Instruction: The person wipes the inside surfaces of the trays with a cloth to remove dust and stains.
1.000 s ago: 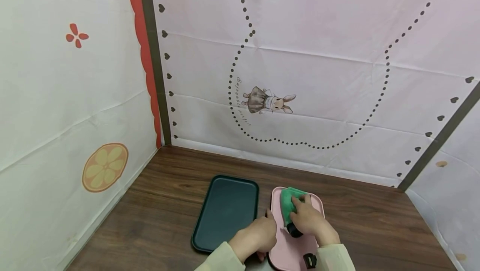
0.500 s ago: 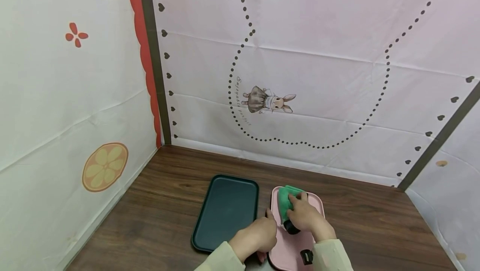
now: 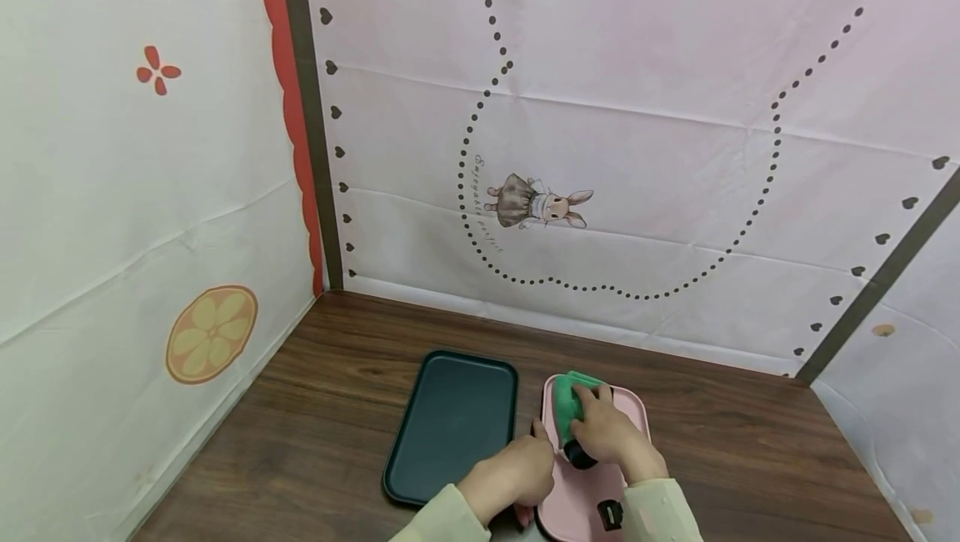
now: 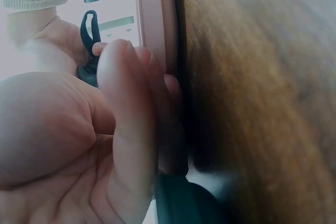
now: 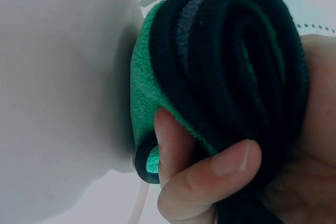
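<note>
A green terry cloth (image 3: pixel 566 409) with black edging, rolled into a thick bundle, lies at the far left part of the pink tray (image 3: pixel 581 500). My right hand (image 3: pixel 607 432) grips it from the right. In the right wrist view the cloth's dark edges (image 5: pixel 220 61) form several layers, with thumb and fingers wrapped around them and a white tag near the top. My left hand (image 3: pixel 521 471) stands on its side by the pink tray's left rim. The left wrist view shows its fingers (image 4: pixel 128 93) stretched along the tray's side, nothing held between them.
A dark green tray (image 3: pixel 456 429) sits on the wooden table (image 3: pixel 315 425) left of the pink one, a narrow gap between them. A black camera mount (image 3: pixel 611 514) is on the right wrist. Patterned fabric walls (image 3: pixel 637 192) close off the back and sides.
The right hand and the cloth have shifted slightly left and away across the pink tray. The left hand keeps its place at the rim.
</note>
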Motion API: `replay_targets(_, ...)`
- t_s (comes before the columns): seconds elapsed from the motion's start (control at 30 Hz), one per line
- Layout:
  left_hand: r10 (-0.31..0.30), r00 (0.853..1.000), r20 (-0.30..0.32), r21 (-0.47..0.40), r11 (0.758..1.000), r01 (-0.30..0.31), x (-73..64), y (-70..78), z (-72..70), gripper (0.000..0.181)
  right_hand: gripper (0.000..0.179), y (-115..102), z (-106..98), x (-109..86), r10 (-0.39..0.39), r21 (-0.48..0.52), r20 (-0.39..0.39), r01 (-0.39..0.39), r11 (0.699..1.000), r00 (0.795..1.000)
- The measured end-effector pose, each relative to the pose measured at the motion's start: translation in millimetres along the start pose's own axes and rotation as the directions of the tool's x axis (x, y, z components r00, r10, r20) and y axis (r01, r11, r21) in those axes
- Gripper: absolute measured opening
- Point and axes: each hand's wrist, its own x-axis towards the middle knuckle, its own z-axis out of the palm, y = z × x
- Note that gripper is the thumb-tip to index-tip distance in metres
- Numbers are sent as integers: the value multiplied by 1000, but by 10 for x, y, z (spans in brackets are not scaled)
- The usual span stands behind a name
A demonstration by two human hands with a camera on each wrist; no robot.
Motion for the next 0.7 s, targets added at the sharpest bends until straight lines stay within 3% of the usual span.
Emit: replay_targets(0.7, 24, 1000, 0, -3, 1000, -24, -2, -22, 2, 68, 56, -105, 49, 26, -13, -78, 21, 15, 997, 1000)
